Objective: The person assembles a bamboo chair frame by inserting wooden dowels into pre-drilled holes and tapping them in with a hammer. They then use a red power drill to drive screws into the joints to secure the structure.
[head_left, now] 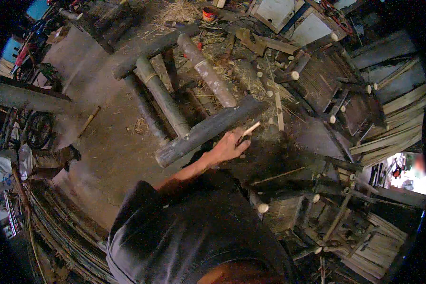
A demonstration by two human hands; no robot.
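My left hand (229,146) is closed around a short pale stick (252,128), one end of which sticks out past the fingers. The hand is beside the near rail (208,127) of a frame made of thick bamboo or wooden poles. This dark, round rail runs from lower left to upper right. Rungs join it to a matching far rail (151,51); among them are a greenish-grey rung (163,97) and a paler, blotched rung (206,71). My right hand is out of view.
Wood scraps and shavings (213,85) litter the floor beyond the frame, near an orange-red tub (209,14). Pole-built furniture pieces (317,75) stand at the right. A bicycle wheel (39,128) and a loose stick (89,121) are on the left, with long strips (66,222) below.
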